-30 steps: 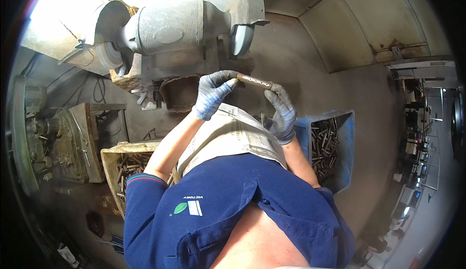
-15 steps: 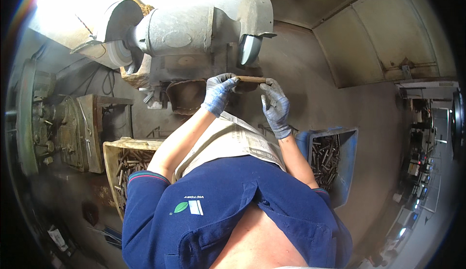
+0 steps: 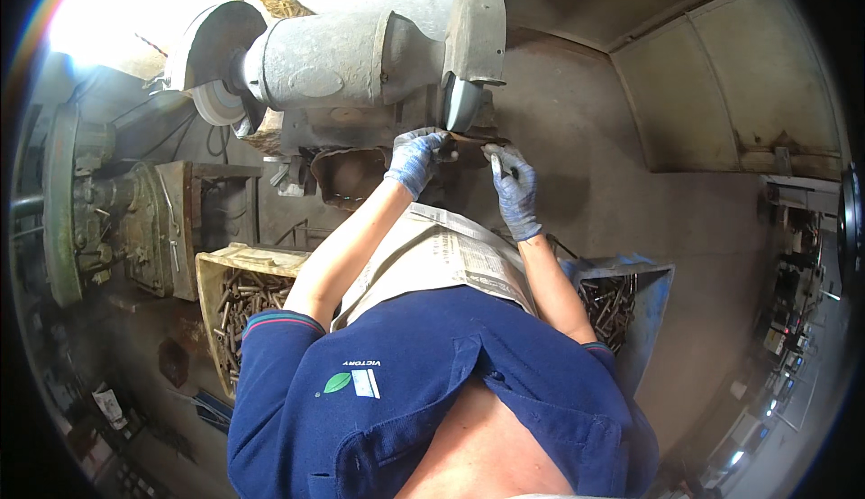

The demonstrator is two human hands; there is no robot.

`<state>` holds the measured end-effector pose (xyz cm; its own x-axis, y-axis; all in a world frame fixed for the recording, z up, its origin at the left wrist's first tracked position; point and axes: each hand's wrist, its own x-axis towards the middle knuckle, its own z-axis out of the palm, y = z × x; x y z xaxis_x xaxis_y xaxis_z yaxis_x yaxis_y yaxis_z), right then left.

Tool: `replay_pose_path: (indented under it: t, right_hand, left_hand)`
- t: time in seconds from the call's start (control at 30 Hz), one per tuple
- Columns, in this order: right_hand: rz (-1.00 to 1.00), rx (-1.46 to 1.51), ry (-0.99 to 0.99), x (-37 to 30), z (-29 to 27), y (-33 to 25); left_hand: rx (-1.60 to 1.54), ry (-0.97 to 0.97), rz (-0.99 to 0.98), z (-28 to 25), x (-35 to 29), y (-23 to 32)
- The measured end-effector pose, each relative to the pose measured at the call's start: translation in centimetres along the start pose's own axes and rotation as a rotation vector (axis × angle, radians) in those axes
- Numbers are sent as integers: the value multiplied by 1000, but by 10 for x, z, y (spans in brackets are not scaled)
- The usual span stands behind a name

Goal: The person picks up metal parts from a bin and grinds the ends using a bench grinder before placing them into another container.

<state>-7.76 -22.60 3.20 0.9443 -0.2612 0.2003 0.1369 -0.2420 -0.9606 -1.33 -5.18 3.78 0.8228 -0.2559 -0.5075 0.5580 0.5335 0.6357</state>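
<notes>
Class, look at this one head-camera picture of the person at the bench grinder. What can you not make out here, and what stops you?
- Metal rod, head view: mostly hidden by the gloved left hand and right hand; its tip is lost in shadow under the grinding wheel.
- Whether rod and wheel touch: too dark.
- Blue bin: partly hidden behind the right arm.
- Parts in the tan crate: too small to identify.

We see blue gloves on the left hand [image 3: 416,158] and right hand [image 3: 515,189], just below the grey grinder [image 3: 360,53]; a brown rod [image 3: 468,141], navy shirt [image 3: 432,400], and blue bin [image 3: 641,314].
</notes>
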Motion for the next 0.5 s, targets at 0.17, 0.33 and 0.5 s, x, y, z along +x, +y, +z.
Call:
replay_pose_path:
  t: [0.17, 0.33, 0.5]
  right_hand:
    - [50, 69, -28, 3, 16, 5]
    - [60, 103, -153, 0, 29, 12]
    - [144, 318, -85, -3, 53, 13]
  left_hand:
    - [64, 85, -23, -14, 8, 3]
    - [10, 148, 30, -17, -5, 16]
    - [46, 90, 85, -33, -11, 26]
